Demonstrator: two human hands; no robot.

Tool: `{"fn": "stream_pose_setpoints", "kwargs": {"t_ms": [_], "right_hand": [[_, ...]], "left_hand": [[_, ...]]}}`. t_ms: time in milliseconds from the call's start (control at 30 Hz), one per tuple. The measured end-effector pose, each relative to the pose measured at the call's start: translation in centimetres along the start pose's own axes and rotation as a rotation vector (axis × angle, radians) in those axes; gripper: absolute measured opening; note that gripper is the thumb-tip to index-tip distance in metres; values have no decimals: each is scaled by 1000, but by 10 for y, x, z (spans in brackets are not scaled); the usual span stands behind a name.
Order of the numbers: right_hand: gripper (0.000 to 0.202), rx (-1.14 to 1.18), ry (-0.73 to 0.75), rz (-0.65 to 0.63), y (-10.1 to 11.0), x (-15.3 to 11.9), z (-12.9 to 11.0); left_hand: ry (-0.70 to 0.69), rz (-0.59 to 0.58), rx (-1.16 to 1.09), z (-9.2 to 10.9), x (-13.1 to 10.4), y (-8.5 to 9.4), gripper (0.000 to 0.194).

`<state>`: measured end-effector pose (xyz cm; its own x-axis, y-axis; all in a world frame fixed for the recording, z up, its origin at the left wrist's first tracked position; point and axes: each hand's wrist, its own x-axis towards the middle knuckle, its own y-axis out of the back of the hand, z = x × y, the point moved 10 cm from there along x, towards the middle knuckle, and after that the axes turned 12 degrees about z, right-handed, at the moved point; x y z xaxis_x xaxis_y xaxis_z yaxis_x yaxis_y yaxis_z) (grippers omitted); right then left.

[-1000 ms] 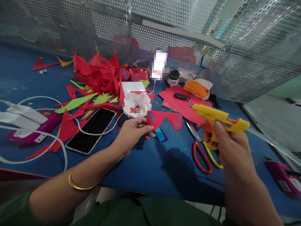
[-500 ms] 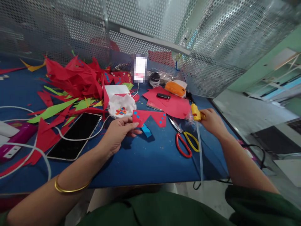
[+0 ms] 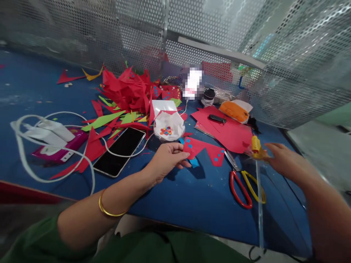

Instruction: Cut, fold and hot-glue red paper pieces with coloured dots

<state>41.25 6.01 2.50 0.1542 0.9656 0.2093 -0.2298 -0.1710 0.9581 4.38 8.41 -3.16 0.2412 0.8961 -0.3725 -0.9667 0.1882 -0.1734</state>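
My left hand (image 3: 171, 159) pinches the left end of a red paper strip (image 3: 204, 148) cut with a notch in its lower edge. Small blue squares are stuck at both ends of the strip. A blue paper piece (image 3: 194, 162) shows below it, by my fingertips. At the right, my right hand (image 3: 285, 160) has its fingers at the handle of a yellow glue gun (image 3: 256, 146); the grip is partly blurred. From the gun a long translucent glue stick (image 3: 260, 204) runs back over the table's front edge. Scissors (image 3: 241, 188) with red and yellow handles lie between my hands.
A white paper-lined bowl (image 3: 168, 124) holds small coloured pieces. Leftward lie a black phone (image 3: 119, 151), cables, a purple power strip (image 3: 60, 146) and heaped red paper scraps (image 3: 126, 87). Red sheets (image 3: 225, 128), a jar (image 3: 208, 96) and an orange pack (image 3: 234, 110) sit farther back.
The view has swung left, so things appear farther right. My left hand still holds the red strip. My right fingers look looser and slightly farther right on the glue gun.
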Motion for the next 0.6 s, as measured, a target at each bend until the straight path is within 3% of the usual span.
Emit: {"fn": "stream_pose_setpoints", "kwargs": {"t_ms": [67,133,200,267,333,433,500,600], "right_hand": [[40,0,-3,128,35,8,-17],[37,119,19,305,78,17,-48],[31,305,139,459,116,24,-98],[28,493,318,452,134,32,-158],[26,580,487,414,140,40,-217],[23,545,727,263,123,49,-295],[23,466,814,172,104,56,-330],[25,340,903,101,78,64,-362]], "left_hand": [[15,-14,12,-1,-2,-2,7],[22,-26,26,-2,-4,-4,7],[28,-40,44,-4,-5,-5,6],[42,-54,57,-7,-4,-7,5],[70,-62,59,-11,-2,-7,5],[103,-53,59,-15,1,-7,5],[114,-56,66,-16,3,-7,7],[120,-79,67,-18,3,-8,7]]}}
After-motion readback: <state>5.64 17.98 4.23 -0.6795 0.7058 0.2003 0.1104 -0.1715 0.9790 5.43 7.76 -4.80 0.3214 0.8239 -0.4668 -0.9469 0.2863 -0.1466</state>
